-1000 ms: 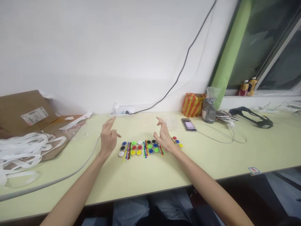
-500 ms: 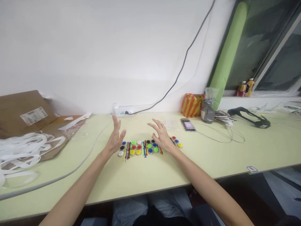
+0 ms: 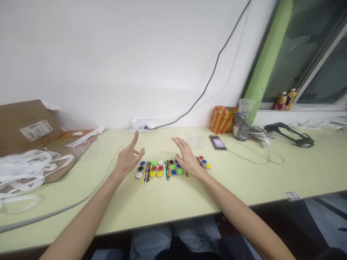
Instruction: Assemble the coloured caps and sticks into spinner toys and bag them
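Small round containers with coloured lids [image 3: 160, 168] stand in groups on the pale table [image 3: 151, 202]. Between the groups lie bundles of coloured strips that look like cable ties [image 3: 167, 169]. To the left of them my left hand [image 3: 127, 155] is raised, its index finger pointing up and the thumb apart, with nothing in it. My right hand [image 3: 187, 156] hovers over the right part of the row, fingers stretched out and holding nothing. It hides some of the lids and strips beneath it.
Left are a cardboard package [image 3: 29, 126] and white straps [image 3: 24, 173]. A grey cable [image 3: 89, 195] crosses the table. Behind are a power strip [image 3: 139, 128], a phone [image 3: 217, 142], a striped bag [image 3: 222, 119] and a black strap-like device [image 3: 290, 133]. A small card [image 3: 293, 195] lies at the front edge.
My left hand has shifted slightly left and bent some fingers, leaving the index finger up. My right hand stays nearly in place, its fingers closer together. The containers and strips keep their arrangement.
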### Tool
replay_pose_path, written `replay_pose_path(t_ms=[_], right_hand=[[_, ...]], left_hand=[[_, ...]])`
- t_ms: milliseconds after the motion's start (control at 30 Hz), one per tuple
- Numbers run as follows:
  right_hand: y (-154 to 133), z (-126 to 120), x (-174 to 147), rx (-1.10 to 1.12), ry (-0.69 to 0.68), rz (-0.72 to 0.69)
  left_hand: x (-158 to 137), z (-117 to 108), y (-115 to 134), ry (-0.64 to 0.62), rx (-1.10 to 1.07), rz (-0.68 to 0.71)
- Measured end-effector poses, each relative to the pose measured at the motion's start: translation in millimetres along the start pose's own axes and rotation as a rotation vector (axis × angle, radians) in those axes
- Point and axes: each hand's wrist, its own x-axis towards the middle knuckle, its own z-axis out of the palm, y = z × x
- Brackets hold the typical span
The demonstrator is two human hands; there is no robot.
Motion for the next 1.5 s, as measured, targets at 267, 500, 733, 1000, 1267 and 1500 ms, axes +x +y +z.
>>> replay_pose_path(t_ms=[267, 500, 733, 1000, 1267, 1500], right_hand=[[-3.5, 0.0, -0.8, 0.013, -0.008, -0.003], [-4.1, -1.2, -1.4, 0.022, -0.011, -0.008], [-8.5, -0.6, -1.3, 0.032, 0.02, -0.015], [10.6, -7.8, 2.6, 0.124, 0.192, 0.054], [10.6, -12.2, -0.5, 0.127, 0.046, 0.079], [9.9, -10.7, 0.4, 0.091, 0.049, 0.122]], left_hand=[[-1.0, -1.9, 0.2, 0.039, -0.156, -0.089], [-1.7, -4.8, 3.1, -0.014, -0.185, -0.061], [0.1, -4.4, -4.3, 0.151, -0.202, -0.034], [0.4, 4.6, -14.1, 0.215, -0.048, 0.108], [0.2, 8.7, -25.8, 0.156, -0.15, 0.077], [1.9, 13.6, -32.7, 0.133, -0.155, 0.019]])
